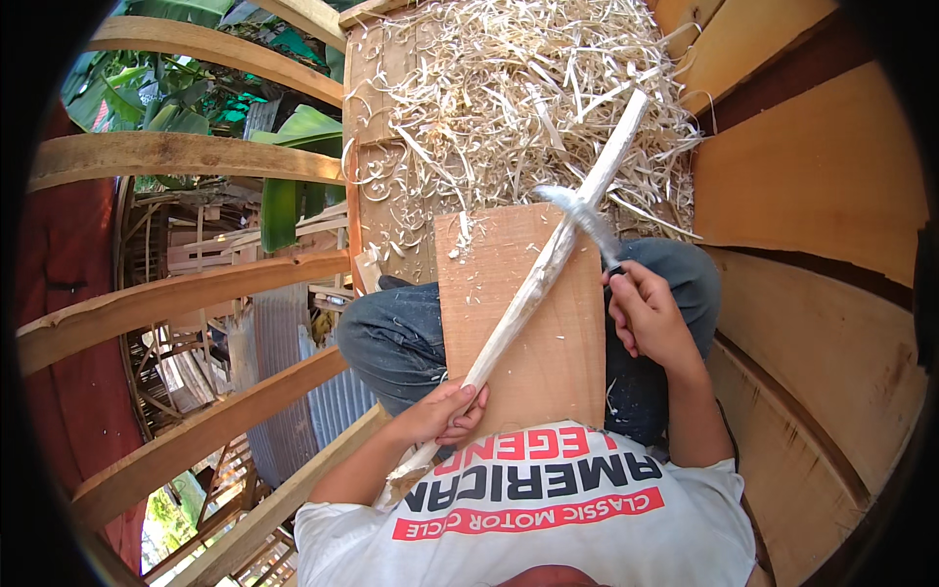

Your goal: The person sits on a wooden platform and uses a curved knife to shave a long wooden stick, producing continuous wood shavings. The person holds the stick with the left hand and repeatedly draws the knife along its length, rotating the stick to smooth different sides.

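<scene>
White shirt (548,509) with red and dark print nearest the lens, at lower edge. Just past it, left hand (445,413) closed around the lower part of a pale stick (533,284); fingers wrapped, thumb on top. Stick runs diagonally from near the shirt up and right, across a board (548,352) resting on the lap, its far end out over the shavings (528,88). Bark stripped along most of its length; butt end rough. Right hand (646,313) clenched on the handle of a knife (582,215); blade laid across the stick at about mid-length, touching it. Jeans (391,338) show either side of the board. Shavings heaped on the plank floor (377,127) ahead. Curved wooden rails (186,293) to the left, green leaves (284,186) beyond.
</scene>
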A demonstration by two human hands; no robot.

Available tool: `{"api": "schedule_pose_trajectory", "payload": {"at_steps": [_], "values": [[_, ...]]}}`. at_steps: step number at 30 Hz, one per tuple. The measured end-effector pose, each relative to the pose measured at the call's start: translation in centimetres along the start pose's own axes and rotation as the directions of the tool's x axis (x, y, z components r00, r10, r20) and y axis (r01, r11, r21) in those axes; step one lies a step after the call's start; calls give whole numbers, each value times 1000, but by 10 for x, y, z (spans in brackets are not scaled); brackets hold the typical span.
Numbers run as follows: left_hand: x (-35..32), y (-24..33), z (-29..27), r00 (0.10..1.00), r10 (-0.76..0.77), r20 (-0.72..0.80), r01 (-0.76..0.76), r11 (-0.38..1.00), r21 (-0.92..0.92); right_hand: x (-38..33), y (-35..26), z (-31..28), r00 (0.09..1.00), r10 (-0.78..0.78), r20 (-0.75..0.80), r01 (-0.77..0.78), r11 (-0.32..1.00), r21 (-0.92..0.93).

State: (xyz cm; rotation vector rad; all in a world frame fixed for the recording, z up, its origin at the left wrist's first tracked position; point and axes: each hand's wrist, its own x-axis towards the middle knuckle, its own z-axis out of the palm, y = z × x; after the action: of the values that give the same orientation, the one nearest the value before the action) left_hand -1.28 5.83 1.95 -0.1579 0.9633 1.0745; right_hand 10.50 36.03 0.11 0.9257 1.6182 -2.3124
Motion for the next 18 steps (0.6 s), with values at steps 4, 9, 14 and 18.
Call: {"api": "schedule_pose_trajectory", "payload": {"at_steps": [4, 9, 14, 18], "values": [[-4, -9, 15, 996, -29, -86, 31, 999, 27, -27, 2, 9, 909, 189, 371, -129, 975, -181], [-8, -30, 18, 995, -11, -97, 8, 999, -34, -35, 14, 19, 988, 94, 121, -92, 995, -26], [-6, -40, 24, 988, 87, -131, -84, 996, 27, -49, 20, 29, 838, 211, 503, -119, 970, -210], [-7, -42, 27, 983, 58, -174, -54, 998, 29, -45, 27, 35, 991, 99, 90, -96, 995, -39]]}}
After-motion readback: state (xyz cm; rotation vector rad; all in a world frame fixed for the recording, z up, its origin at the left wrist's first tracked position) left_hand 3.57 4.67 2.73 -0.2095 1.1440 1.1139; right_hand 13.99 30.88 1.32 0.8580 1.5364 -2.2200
